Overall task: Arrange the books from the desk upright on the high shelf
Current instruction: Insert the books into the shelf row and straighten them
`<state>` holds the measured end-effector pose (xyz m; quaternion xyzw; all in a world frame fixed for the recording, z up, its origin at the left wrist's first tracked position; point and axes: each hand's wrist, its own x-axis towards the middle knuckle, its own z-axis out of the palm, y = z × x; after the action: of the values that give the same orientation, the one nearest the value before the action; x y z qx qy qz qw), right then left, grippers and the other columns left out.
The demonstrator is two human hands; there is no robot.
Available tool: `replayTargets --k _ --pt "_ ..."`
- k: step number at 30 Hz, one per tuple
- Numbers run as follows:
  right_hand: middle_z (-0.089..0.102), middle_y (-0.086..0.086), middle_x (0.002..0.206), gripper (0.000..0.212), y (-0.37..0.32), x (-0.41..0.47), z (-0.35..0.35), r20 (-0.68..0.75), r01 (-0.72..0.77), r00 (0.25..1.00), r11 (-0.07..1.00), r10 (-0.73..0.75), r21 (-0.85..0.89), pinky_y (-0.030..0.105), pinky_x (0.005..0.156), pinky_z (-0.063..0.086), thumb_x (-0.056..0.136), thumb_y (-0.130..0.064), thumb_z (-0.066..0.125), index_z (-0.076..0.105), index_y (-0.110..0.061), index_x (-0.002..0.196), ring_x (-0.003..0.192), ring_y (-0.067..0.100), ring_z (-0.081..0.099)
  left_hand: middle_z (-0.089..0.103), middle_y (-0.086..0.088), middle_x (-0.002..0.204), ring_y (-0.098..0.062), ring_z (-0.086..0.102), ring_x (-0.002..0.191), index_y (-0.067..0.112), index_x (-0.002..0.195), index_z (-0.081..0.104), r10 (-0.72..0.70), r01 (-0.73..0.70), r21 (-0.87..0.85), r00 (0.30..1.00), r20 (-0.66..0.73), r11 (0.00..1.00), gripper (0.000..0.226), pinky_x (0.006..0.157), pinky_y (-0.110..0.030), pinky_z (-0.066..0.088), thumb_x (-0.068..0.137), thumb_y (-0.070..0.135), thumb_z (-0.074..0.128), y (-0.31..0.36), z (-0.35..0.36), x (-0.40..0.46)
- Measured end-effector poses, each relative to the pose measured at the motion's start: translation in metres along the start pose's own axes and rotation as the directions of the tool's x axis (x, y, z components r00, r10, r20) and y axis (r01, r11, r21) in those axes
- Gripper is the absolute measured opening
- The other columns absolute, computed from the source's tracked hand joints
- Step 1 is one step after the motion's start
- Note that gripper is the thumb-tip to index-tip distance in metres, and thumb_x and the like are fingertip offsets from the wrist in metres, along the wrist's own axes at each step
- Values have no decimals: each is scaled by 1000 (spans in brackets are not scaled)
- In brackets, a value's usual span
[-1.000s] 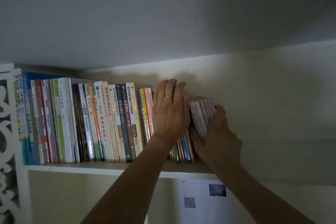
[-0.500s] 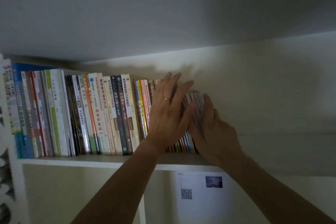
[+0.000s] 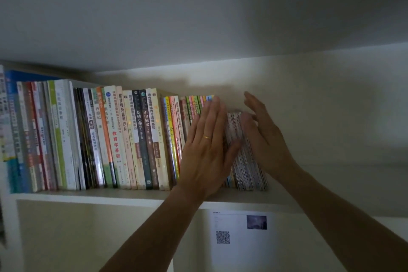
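A long row of upright books (image 3: 141, 139) fills the left and middle of the high shelf (image 3: 88, 195). At its right end stands a bundle of thin striped booklets (image 3: 245, 161), leaning slightly left. My left hand (image 3: 207, 146), wearing a gold ring, lies flat with straight fingers against the spines of the last books in the row. My right hand (image 3: 262, 134) has straight fingers and presses the right side of the booklet bundle. The lower part of the colourful thin books is hidden behind my left hand.
The shelf runs bare to the right of the booklets, with the ceiling (image 3: 198, 17) close above. Below the shelf a white sheet with a QR code (image 3: 240, 232) hangs on the wall. A white divider (image 3: 8, 227) stands at the far left.
My right hand has let go of the booklet bundle and straightened its fingers against its side. The bundle now stands on the shelf. My left hand flattened over the spines.
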<state>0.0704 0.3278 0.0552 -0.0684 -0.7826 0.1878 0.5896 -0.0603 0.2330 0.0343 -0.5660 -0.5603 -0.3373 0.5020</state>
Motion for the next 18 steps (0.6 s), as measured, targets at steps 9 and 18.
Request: replayTargets --k 9,18 --pt "66 -3 90 39 -9 10 38 -189 -19 982 983 -16 -182 34 75 47 104 -48 30 57 -20 107 82 21 64 2 -14 172 -25 0 160 4 162 13 51 -63 99 992 117 993 76 128 -49 15 107 46 43 -6 3 -13" --pt "26 3 157 121 -19 -46 24 9 -278 958 935 288 -221 45 105 43 71 -59 82 5 -24 158 137 30 42 -8 -16 171 -35 -8 158 21 165 8 -488 489 225 871 -65 843 80 125 -62 9 103 57 42 -17 -42 -75"
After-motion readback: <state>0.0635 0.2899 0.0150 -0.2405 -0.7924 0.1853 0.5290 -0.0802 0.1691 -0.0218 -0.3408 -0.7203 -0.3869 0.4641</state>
